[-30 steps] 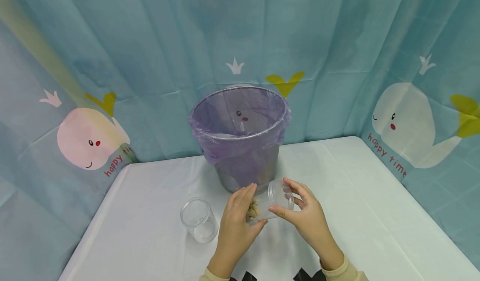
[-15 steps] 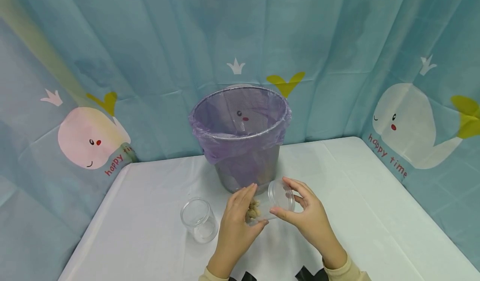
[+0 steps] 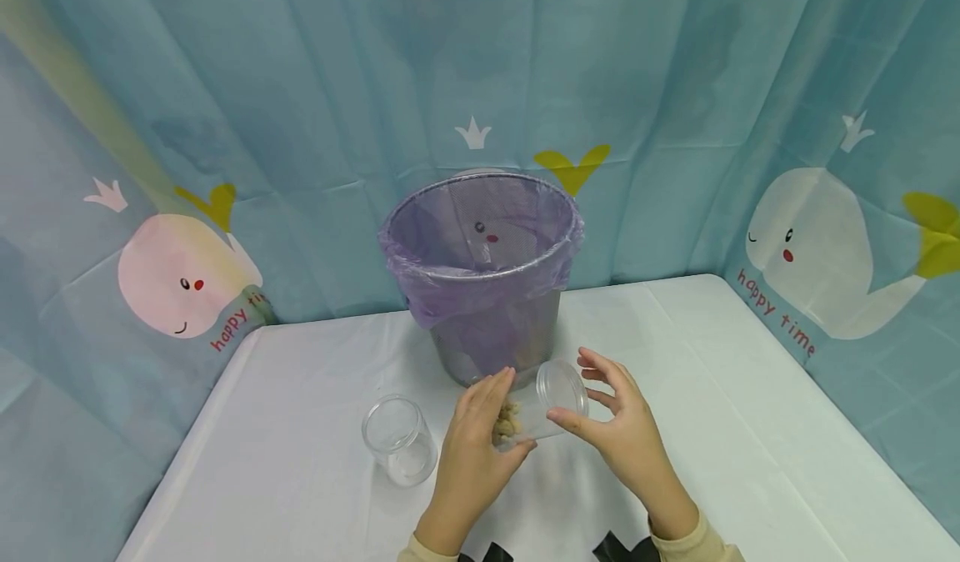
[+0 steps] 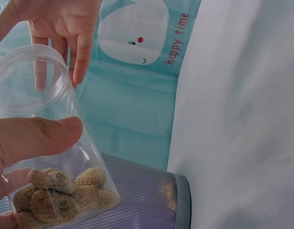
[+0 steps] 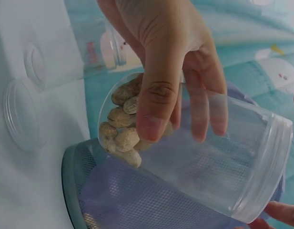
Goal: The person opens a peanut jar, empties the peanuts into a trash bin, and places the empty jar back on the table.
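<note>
My left hand (image 3: 470, 449) grips a clear plastic jar (image 3: 534, 412) tipped on its side, its ridged screw lid (image 3: 561, 388) facing right. Unshelled peanuts (image 4: 61, 198) lie heaped at the jar's bottom end, partly hidden by the left fingers. At the lid end is my right hand (image 3: 628, 437), with fingers spread and the thumb tip right at the lid's edge. In the left wrist view the right fingers hang loosely beyond the lid.
A second clear jar (image 3: 399, 441) without peanuts stands left of my hands on the white table (image 3: 270, 462). Near it lies a loose clear lid (image 5: 24, 114). Behind the hands stands a mesh bin (image 3: 491, 345) with a purple liner, before a blue curtain (image 3: 300, 87).
The right hand has loosened from the lid. Its fingers have spread and drawn slightly right. The left hand and the jar stay nearly in place.
</note>
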Demonstrator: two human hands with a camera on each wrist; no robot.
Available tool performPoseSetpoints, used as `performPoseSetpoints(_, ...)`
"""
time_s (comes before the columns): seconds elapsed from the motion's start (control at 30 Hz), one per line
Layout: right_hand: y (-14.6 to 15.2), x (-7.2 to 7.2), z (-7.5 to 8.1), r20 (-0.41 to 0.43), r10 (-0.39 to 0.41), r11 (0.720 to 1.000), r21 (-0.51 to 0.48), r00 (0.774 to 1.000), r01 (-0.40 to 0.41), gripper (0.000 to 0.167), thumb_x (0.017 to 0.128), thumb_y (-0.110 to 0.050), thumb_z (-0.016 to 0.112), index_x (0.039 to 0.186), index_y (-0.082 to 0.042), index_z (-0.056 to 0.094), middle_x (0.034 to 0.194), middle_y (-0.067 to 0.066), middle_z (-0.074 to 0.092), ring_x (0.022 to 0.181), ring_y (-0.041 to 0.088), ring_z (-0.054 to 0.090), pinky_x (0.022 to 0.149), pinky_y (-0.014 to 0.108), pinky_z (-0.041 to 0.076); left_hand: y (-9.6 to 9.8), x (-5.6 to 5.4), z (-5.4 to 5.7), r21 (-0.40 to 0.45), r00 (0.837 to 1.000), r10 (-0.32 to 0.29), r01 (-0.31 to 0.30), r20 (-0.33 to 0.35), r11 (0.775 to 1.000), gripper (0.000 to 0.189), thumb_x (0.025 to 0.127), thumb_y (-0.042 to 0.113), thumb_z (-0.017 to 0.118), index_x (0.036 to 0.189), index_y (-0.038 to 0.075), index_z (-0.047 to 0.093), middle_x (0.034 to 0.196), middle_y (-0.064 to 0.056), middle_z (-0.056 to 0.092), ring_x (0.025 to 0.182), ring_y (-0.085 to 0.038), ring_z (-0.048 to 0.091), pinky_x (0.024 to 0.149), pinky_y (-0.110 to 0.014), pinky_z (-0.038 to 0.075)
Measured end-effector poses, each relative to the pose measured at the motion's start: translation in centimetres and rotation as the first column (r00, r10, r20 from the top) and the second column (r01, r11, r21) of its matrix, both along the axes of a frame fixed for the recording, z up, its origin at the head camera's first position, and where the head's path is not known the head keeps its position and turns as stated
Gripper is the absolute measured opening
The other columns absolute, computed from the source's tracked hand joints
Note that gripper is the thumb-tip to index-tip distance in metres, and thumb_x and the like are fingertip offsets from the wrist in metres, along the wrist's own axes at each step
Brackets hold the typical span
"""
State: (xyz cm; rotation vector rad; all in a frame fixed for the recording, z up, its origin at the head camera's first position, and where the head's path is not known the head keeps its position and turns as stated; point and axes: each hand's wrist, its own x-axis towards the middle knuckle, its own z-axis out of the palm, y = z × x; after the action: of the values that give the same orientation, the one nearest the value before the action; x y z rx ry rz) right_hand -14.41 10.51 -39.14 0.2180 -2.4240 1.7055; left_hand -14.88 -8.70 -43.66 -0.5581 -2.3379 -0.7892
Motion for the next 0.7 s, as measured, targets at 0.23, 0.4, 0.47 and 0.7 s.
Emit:
performPoseSetpoints(0.23,-0.23,0.07,0.35,0.05,-0.03,1.0,0.003,0.998,0.029,0.074,0.08,-0.028,0.084,0.143,-0.011,0.05,0.139,0.008,0.053,0.12,0.02,0.052,0.104,0.04,0.052,0.1,0.17,0.13,-0.022,1.0,-0.005,0.005,0.007,1.0,0.099,0.056,0.017,0.098,0.143,0.014,0.052,0.139,-0.005,0.062,0.127,-0.03,0.056,0.103,-0.045,0.054)
performPoseSetpoints(0.4,-0.24,0.04,0.12,0.044,-0.039,0.999,0.004,0.998,0.039,0.069,0.079,-0.028,0.085,0.138,-0.011,0.055,0.138,0.006,0.055,0.118,0.018,0.052,0.104,0.036,0.053,0.14,0.2,0.1,-0.042,1.0,0.002,-0.002,0.0,0.999,0.099,0.055,0.018,0.098,0.143,0.014,0.052,0.139,-0.005,0.061,0.127,-0.03,0.056,0.104,-0.045,0.054)
performPoseSetpoints(0.47,-0.23,0.04,0.05,0.04,-0.039,0.999,-0.004,0.998,0.039,0.067,0.078,-0.028,0.085,0.136,-0.011,0.057,0.138,0.005,0.056,0.117,0.017,0.052,0.104,0.035,0.053,0.13,0.2,0.04,-0.045,1.0,0.006,-0.006,-0.005,0.999,0.1,0.055,0.018,0.098,0.143,0.014,0.052,0.139,-0.005,0.061,0.127,-0.03,0.056,0.104,-0.045,0.054)
performPoseSetpoints(0.7,-0.14,-0.03,-0.25,0.038,-0.036,0.999,-0.005,0.999,0.037,0.066,0.077,-0.026,0.087,0.134,-0.011,0.059,0.137,0.002,0.056,0.119,0.017,0.053,0.104,0.03,0.052,0.09,0.2,0.06,-0.036,1.0,0.0,-0.001,-0.006,0.999,0.1,0.055,0.018,0.099,0.143,0.015,0.052,0.139,-0.005,0.061,0.127,-0.031,0.056,0.103,-0.045,0.054)
